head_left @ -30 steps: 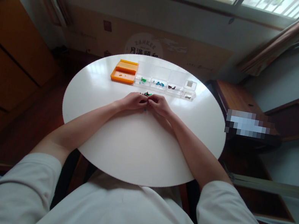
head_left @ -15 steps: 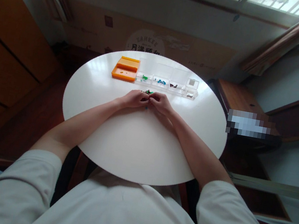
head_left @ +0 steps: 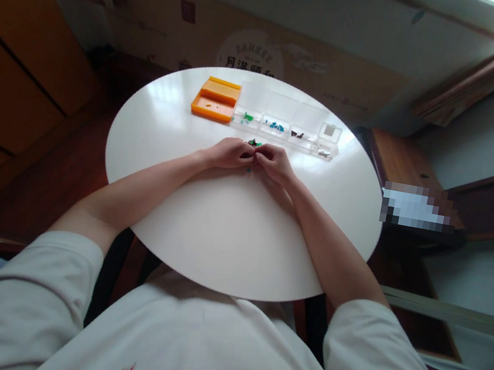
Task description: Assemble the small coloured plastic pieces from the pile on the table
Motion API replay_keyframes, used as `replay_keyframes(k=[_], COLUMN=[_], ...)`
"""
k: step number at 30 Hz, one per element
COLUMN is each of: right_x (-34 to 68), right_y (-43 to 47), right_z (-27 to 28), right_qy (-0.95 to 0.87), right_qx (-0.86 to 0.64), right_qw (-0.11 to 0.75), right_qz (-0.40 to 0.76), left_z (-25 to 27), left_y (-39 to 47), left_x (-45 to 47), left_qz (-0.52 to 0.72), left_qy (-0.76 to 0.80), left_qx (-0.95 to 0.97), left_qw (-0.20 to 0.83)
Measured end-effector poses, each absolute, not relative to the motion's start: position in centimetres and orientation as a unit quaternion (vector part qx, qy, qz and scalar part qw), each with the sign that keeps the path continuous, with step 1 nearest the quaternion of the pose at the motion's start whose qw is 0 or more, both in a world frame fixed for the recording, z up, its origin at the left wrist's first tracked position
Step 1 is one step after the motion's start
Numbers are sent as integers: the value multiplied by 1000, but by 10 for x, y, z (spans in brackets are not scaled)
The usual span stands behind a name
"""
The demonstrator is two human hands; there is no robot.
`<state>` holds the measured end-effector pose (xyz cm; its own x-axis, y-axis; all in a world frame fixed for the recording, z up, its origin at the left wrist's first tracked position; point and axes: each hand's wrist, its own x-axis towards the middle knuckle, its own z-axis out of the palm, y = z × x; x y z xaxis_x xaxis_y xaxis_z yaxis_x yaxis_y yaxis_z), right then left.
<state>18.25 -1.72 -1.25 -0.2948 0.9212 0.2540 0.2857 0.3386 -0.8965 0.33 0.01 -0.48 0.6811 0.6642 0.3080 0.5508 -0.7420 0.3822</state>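
Both hands are up together near the far middle of the counter (head_left: 230, 227), left hand (head_left: 228, 153) and right hand (head_left: 274, 163) basically meeting at the fingertips. Fingers are curled in like a pinch, but can't tell if there's a tiny piece in there, too small and too covered.

The pile of little bricks (head_left: 253, 143), dark and green bits mostly, sits just past the fingertips, a touch closer to the left hand imo. Couldn't tell you its long axis, since the fingers hide the near edge, and they're what blocks it from this side. A small blue piece (head_left: 248, 170) lies just on the near side of the hands.

Further out there's a row: orange tray (head_left: 213, 118) on the left, then clear compartments holding green pieces (head_left: 248, 117), blue pieces (head_left: 277, 126), dark pieces (head_left: 296, 134) and some whitish pieces (head_left: 324, 154) at the right end.
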Motion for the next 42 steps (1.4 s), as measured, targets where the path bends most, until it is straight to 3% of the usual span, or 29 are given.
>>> replay_keyframes(k=[42], right_x=[183], right_y=[-14], right_z=[-12], right_qy=[-702], right_qx=[-433], right_qw=[409], right_qz=[392], left_z=[-2], left_y=[-1], left_x=[3], left_qz=[221], left_qy=[331], left_qx=[906], left_qw=[141])
